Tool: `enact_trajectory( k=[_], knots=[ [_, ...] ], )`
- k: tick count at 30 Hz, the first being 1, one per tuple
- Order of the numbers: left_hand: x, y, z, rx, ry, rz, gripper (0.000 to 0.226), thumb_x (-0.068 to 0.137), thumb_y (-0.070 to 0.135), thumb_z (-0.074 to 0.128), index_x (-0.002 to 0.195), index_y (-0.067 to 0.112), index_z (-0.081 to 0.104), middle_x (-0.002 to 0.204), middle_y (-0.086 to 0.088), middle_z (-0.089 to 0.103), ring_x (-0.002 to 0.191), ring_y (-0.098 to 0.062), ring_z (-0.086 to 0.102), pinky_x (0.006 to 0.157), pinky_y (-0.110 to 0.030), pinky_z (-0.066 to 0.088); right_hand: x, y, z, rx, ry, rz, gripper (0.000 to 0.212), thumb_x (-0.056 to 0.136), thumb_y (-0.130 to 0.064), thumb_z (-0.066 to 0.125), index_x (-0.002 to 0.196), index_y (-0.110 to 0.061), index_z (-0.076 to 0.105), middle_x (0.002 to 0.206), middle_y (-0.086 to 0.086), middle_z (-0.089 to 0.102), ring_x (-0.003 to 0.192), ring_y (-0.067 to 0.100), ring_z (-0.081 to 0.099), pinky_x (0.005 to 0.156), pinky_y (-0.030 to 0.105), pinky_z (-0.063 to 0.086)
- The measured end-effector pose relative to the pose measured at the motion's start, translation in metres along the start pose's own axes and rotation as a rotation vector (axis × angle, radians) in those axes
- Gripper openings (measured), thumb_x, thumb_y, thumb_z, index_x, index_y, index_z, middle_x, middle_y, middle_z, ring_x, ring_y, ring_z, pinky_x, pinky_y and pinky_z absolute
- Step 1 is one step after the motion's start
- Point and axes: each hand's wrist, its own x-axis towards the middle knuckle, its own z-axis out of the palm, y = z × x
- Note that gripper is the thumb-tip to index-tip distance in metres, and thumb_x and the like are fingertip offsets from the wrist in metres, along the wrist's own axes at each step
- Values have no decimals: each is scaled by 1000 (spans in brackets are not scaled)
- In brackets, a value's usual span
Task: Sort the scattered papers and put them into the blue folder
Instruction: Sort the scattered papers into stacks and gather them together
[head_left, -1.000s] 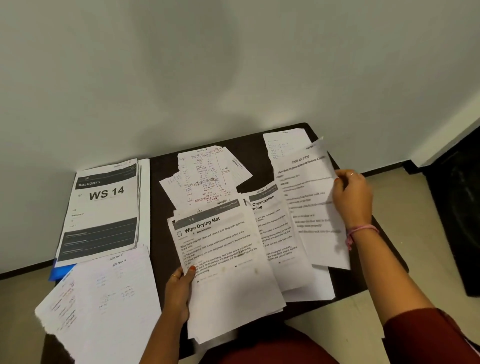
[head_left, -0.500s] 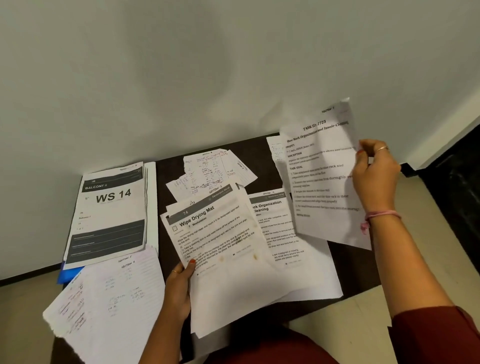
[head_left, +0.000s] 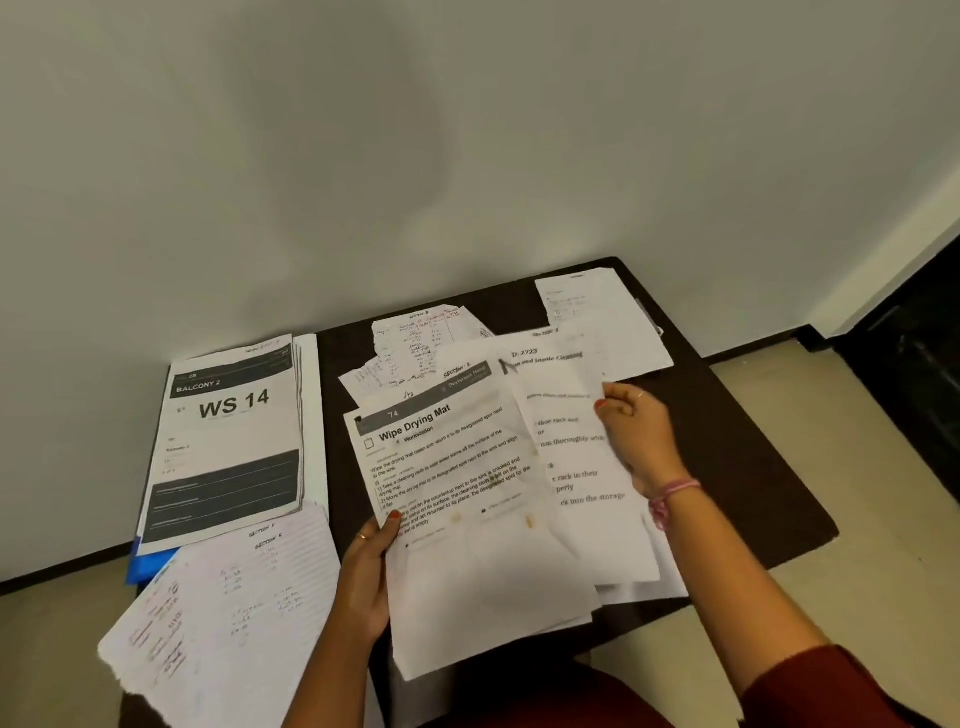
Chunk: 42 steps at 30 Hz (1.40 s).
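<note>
Nearest me, the left hand (head_left: 370, 566) pinches the "Wipe Drying Mat" sheet (head_left: 467, 509) by its left edge, thumb on top. The right hand (head_left: 636, 434) grips the shoe-rack sheet (head_left: 576, 467) tucked behind it. Left, handwritten pages (head_left: 228, 608) overlap the "WS 14" stack (head_left: 234, 441), which sits on the blue folder (head_left: 150, 564) (only a corner shows). More scattered papers (head_left: 415, 348) lie farther back on the dark table (head_left: 737, 467).

Left stack (head_left: 234, 441) reads "WS 14"; held sheet (head_left: 457, 467) "Wipe Drying Mat".
</note>
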Motion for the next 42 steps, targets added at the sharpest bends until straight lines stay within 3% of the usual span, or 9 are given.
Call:
enact_trajectory(
  k=[3,8,15,20,25,31,34,37,42],
  knots=[
    [0,0,-2,-26,-11,-27,26,96,11,50,118,12,62,114,-14,69,96,-28,69,78,-42,58,-11,15,17,24,-43,48,17,92,-6,54,104,-15,62,103,11,69,89,24,66,85,41,56],
    [2,-5,-5,-60,3,-46,28,96,13,48,121,14,61,116,-14,68,94,-27,70,75,-42,59,-29,26,37,55,-99,49,27,91,-1,52,86,-25,61,103,11,69,97,28,66,89,43,54],
    [6,-8,-6,63,13,-29,30,95,14,51,124,16,59,118,-13,67,109,-33,63,85,-47,55,-32,36,41,69,-114,46,24,93,-4,52,91,-26,62,106,7,69,97,25,66,89,41,54],
    [11,-12,-7,180,57,7,27,95,12,54,121,12,60,112,-12,70,99,-28,68,76,-39,59,-25,49,38,37,-145,72,20,94,-14,54,110,-13,66,109,6,69,102,26,65,94,47,52],
    [21,-25,-2,376,135,-10,23,96,15,54,118,10,61,106,-13,71,97,-32,68,90,-48,52,-29,65,38,6,-158,93,24,98,-23,48,109,-15,68,109,3,69,103,21,64,96,43,51],
    [26,-45,7,554,147,-12,20,99,17,49,117,16,60,110,-7,71,97,-28,69,93,-51,51,-33,81,26,40,-171,158,26,96,-35,51,98,-15,68,100,2,72,96,18,66,85,32,55],
    [26,-53,15,600,156,25,21,99,16,49,117,17,59,115,-6,68,102,-26,67,96,-51,49,-32,89,18,16,-229,121,7,91,-24,62,96,-21,67,99,-6,71,97,13,66,82,26,54],
    [26,-59,27,626,149,50,21,99,16,50,117,17,59,115,-4,68,104,-25,66,97,-50,49,-25,98,11,-90,-195,103,16,89,-17,64,106,-16,66,109,0,70,102,19,66,87,32,55],
    [34,-65,51,623,188,70,16,96,15,55,110,16,62,108,-3,71,99,-23,68,94,-48,51,-5,89,-2,-210,-80,54,11,93,-15,57,93,-11,68,95,1,71,83,13,67,64,13,49]
  ],
)
